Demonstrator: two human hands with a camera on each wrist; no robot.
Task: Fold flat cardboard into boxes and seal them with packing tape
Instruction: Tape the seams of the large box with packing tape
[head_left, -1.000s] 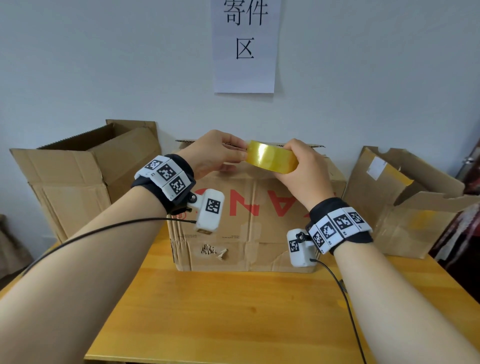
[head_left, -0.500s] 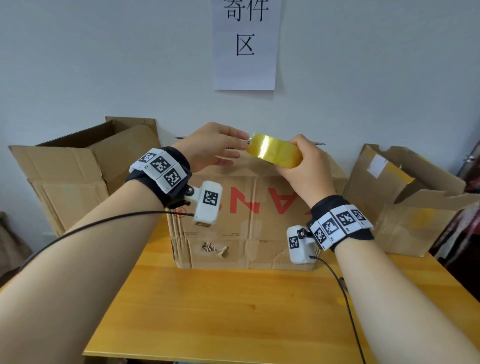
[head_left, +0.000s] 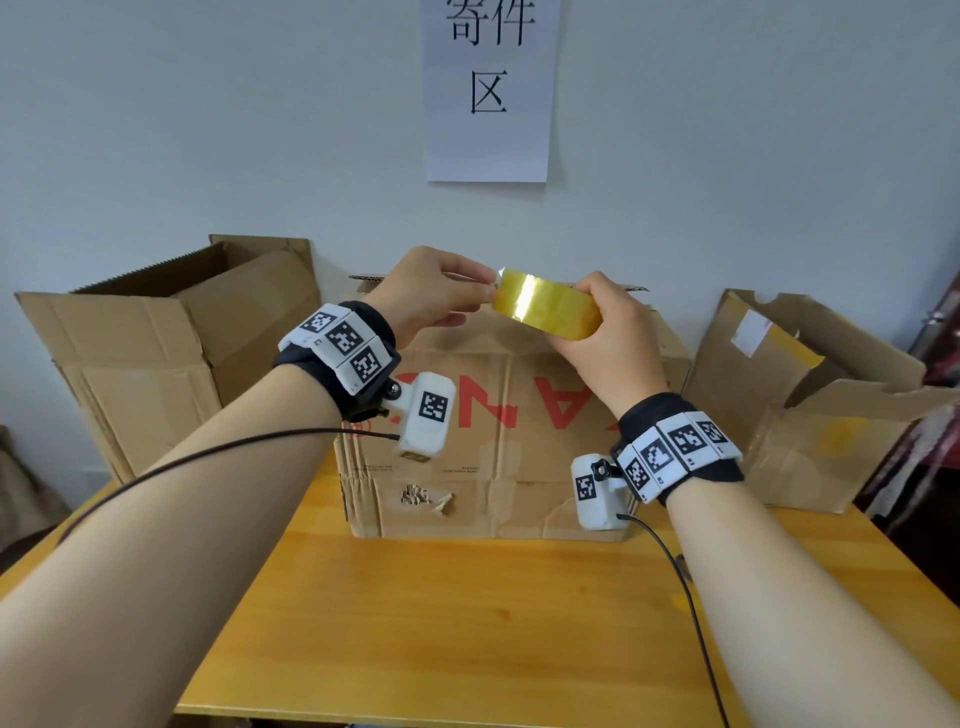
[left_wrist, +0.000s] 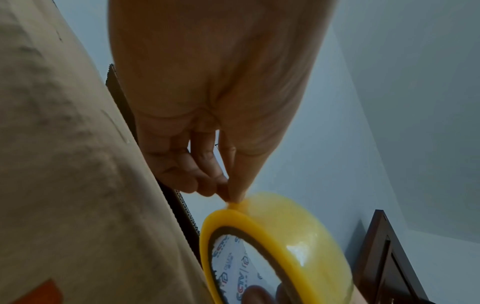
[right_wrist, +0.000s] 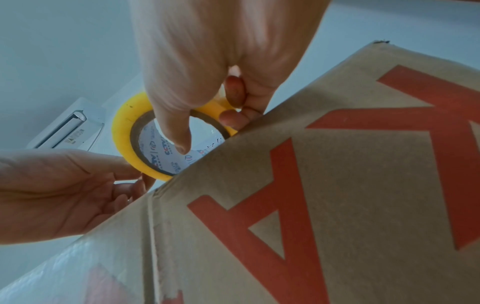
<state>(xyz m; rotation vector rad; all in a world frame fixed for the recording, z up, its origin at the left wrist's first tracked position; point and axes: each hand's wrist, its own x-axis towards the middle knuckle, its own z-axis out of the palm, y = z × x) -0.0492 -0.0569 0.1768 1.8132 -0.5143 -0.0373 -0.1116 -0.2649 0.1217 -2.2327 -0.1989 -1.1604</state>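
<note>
A cardboard box with red letters (head_left: 498, 415) stands on the wooden table (head_left: 467, 623), its top flaps folded down. Just above its top edge my right hand (head_left: 608, 338) grips a roll of yellow packing tape (head_left: 545, 312), thumb through the core (right_wrist: 179, 148). My left hand (head_left: 431, 296) pinches the tape's free end at the roll's left rim between thumb and forefinger (left_wrist: 233, 197). The roll (left_wrist: 280, 242) hangs beside the box's upper edge (left_wrist: 155, 185). In the right wrist view the roll (right_wrist: 124, 131) sits partly behind the box wall (right_wrist: 311, 185).
An open cardboard box (head_left: 156, 353) stands at the left edge of the table and a torn one (head_left: 810, 395) at the right. A paper sign (head_left: 488, 88) hangs on the wall behind. Cables trail from both wrist cameras over the table's bare front.
Both hands have lifted the tape roll slightly and tilted it. The left fingers have closed on the tape's end at the roll's left rim.
</note>
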